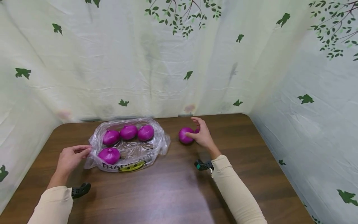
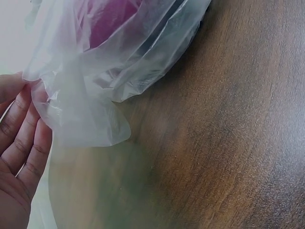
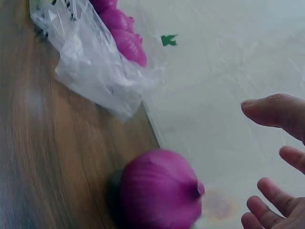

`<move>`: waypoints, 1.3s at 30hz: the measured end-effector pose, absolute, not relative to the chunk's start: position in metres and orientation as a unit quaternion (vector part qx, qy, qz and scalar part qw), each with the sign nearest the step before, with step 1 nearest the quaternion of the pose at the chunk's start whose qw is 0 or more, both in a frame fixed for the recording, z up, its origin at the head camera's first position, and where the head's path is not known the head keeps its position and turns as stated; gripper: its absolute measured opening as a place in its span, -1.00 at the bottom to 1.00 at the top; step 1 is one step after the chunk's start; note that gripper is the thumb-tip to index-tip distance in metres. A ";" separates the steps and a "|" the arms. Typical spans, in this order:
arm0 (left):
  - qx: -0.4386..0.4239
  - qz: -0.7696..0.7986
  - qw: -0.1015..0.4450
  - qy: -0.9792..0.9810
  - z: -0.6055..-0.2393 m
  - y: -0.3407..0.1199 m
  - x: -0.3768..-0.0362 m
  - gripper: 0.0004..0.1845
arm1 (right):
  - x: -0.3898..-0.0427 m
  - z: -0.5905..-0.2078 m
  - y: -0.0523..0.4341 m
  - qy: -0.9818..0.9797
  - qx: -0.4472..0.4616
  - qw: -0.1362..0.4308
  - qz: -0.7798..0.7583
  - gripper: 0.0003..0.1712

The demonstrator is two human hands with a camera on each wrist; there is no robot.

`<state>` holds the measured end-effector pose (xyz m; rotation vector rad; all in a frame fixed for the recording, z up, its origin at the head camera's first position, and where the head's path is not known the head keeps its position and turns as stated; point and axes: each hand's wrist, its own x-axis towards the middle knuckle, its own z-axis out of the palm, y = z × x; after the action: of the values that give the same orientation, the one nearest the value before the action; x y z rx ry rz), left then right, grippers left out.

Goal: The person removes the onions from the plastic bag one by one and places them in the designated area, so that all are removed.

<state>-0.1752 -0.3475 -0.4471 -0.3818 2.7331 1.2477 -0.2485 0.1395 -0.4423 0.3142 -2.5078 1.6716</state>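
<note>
A clear plastic bag (image 1: 160,146) with printed lettering and a yellow mark lies spread on the table, its mouth wide. Several purple onions (image 1: 109,155) sit inside it. My left hand (image 1: 71,158) pinches the bag's left edge between thumb and fingers; the left wrist view shows the bag's film (image 2: 90,119) hanging from that grip. To the right of the bag, my right hand (image 1: 203,135) hovers at a loose onion (image 1: 185,135), thumb and fingers spread. Part of another onion (image 1: 197,129) shows behind this hand. In the right wrist view, the fingers stand apart from the nearest onion (image 3: 159,188).
The brown wooden table (image 1: 156,196) has rounded far corners. Pale curtains (image 1: 167,77) printed with green leaves hang along its back and sides. Each wrist wears a dark strap, the right one (image 1: 204,165) near the table surface.
</note>
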 end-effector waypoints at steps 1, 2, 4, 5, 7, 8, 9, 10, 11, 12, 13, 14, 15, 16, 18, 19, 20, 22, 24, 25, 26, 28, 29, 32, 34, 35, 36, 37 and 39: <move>-0.127 0.412 0.057 0.901 -0.447 -0.347 -0.175 -0.39 | -0.248 -0.442 0.137 -0.824 0.107 0.052 0.554 -0.20; -0.129 0.412 0.057 0.900 -0.447 -0.347 -0.176 -0.39 | -0.247 -0.441 0.135 -0.823 0.110 0.049 0.555 -0.20; -0.131 0.414 0.058 0.899 -0.447 -0.347 -0.176 -0.40 | -0.246 -0.438 0.131 -0.820 0.120 0.047 0.558 -0.20; -0.132 0.415 0.057 0.898 -0.447 -0.347 -0.177 -0.40 | -0.245 -0.436 0.129 -0.819 0.125 0.046 0.558 -0.20; -0.135 0.418 0.058 0.897 -0.448 -0.347 -0.177 -0.40 | -0.244 -0.433 0.124 -0.816 0.137 0.049 0.560 -0.19; -0.135 0.418 0.057 0.896 -0.448 -0.347 -0.177 -0.40 | -0.243 -0.431 0.121 -0.814 0.142 0.050 0.561 -0.19; -0.135 0.418 0.057 0.897 -0.448 -0.348 -0.177 -0.40 | -0.242 -0.429 0.119 -0.812 0.146 0.051 0.562 -0.19; -0.135 0.418 0.056 0.897 -0.449 -0.348 -0.177 -0.40 | -0.242 -0.428 0.115 -0.810 0.151 0.052 0.564 -0.19; -0.134 0.417 0.056 0.897 -0.449 -0.349 -0.177 -0.40 | -0.241 -0.427 0.112 -0.809 0.154 0.051 0.565 -0.20; -0.134 0.416 0.056 0.898 -0.449 -0.349 -0.176 -0.39 | -0.241 -0.426 0.109 -0.807 0.158 0.049 0.566 -0.20; -0.133 0.415 0.056 0.898 -0.449 -0.350 -0.176 -0.39 | -0.240 -0.425 0.106 -0.807 0.161 0.047 0.566 -0.21; -0.132 0.415 0.055 0.898 -0.449 -0.350 -0.176 -0.39 | -0.240 -0.425 0.103 -0.806 0.163 0.045 0.567 -0.21; -0.132 0.415 0.056 0.899 -0.449 -0.350 -0.176 -0.39 | -0.240 -0.425 0.100 -0.805 0.166 0.043 0.568 -0.21; -0.132 0.414 0.055 0.899 -0.449 -0.350 -0.176 -0.39 | -0.240 -0.424 0.097 -0.803 0.168 0.042 0.570 -0.22; -0.132 0.414 0.055 0.899 -0.448 -0.350 -0.176 -0.39 | -0.240 -0.424 0.092 -0.800 0.171 0.042 0.574 -0.22; -0.132 0.414 0.055 0.899 -0.448 -0.350 -0.176 -0.39 | -0.240 -0.424 0.090 -0.798 0.172 0.041 0.576 -0.22; -0.133 0.415 0.055 0.899 -0.448 -0.350 -0.176 -0.38 | -0.241 -0.425 0.088 -0.796 0.173 0.040 0.578 -0.22; -0.134 0.416 0.056 0.898 -0.448 -0.350 -0.176 -0.38 | -0.241 -0.425 0.083 -0.793 0.179 0.035 0.582 -0.23; -0.136 0.417 0.057 0.897 -0.448 -0.350 -0.175 -0.37 | -0.241 -0.425 0.078 -0.791 0.185 0.028 0.583 -0.24; -0.137 0.418 0.057 0.896 -0.448 -0.350 -0.175 -0.37 | -0.242 -0.425 0.076 -0.789 0.188 0.025 0.584 -0.24; -0.138 0.418 0.057 0.896 -0.448 -0.351 -0.174 -0.37 | -0.242 -0.425 0.073 -0.788 0.191 0.022 0.585 -0.25; -0.140 0.420 0.057 0.895 -0.448 -0.351 -0.174 -0.36 | -0.242 -0.425 0.068 -0.784 0.195 0.021 0.589 -0.26; -0.140 0.421 0.057 0.894 -0.449 -0.352 -0.174 -0.36 | -0.242 -0.426 0.065 -0.784 0.195 0.021 0.589 -0.26; -0.141 0.421 0.055 0.894 -0.449 -0.352 -0.174 -0.35 | -0.242 -0.429 0.056 -0.778 0.200 0.015 0.596 -0.28; -0.143 0.421 0.055 0.894 -0.449 -0.352 -0.174 -0.35 | -0.241 -0.432 0.050 -0.772 0.204 0.003 0.602 -0.27; -0.143 0.421 0.055 0.894 -0.449 -0.352 -0.175 -0.35 | -0.241 -0.434 0.048 -0.768 0.205 -0.004 0.607 -0.27; -0.142 0.420 0.055 0.895 -0.449 -0.351 -0.175 -0.35 | -0.240 -0.435 0.045 -0.765 0.207 -0.010 0.610 -0.27; -0.141 0.421 0.056 0.894 -0.449 -0.351 -0.175 -0.34 | -0.240 -0.437 0.042 -0.765 0.207 -0.017 0.610 -0.26; -0.140 0.423 0.057 0.893 -0.449 -0.349 -0.176 -0.33 | -0.238 -0.441 0.038 -0.763 0.206 -0.024 0.612 -0.25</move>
<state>-0.1756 -0.3490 -0.4491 -0.4238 2.7098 1.2838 -0.2380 0.0381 -0.4410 0.6585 -2.4337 1.9527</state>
